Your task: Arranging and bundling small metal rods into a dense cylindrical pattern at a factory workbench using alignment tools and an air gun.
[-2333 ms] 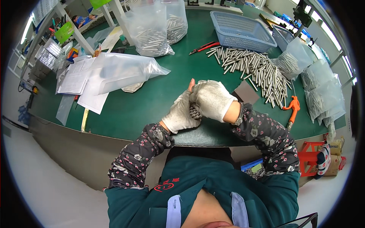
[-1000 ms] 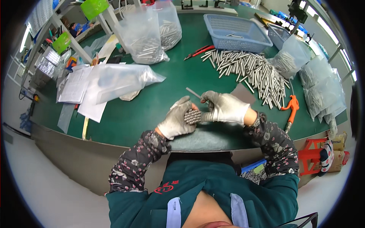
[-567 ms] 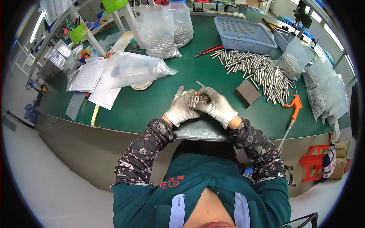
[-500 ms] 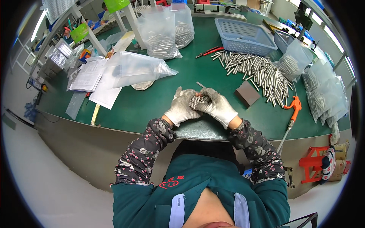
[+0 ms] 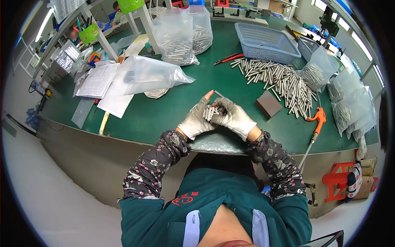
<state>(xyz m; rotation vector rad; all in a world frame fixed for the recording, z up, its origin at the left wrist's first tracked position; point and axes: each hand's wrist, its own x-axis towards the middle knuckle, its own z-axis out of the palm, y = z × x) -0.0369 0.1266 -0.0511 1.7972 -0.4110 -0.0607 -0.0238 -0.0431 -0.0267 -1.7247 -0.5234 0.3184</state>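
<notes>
Two bags [image 5: 170, 29] already hold pins [image 5: 177, 51]. The left hand [image 5: 195, 122] cradles a pin bundle [image 5: 210, 112]; the right hand [image 5: 234, 119], curled against it, holds one jutting pin [image 5: 219, 94]. Rightward on the worktop [image 5: 156, 119], a heap [image 5: 282, 78] seemingly remains ungathered.

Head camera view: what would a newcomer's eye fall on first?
Probably the heap of metal pins, spread right of centre on the green tabletop, in front of the blue plastic basket. Then the gloved left hand and right hand, with a pin bundle between them, near the front edge. Farther right, an orange blow gun stands out.
</notes>
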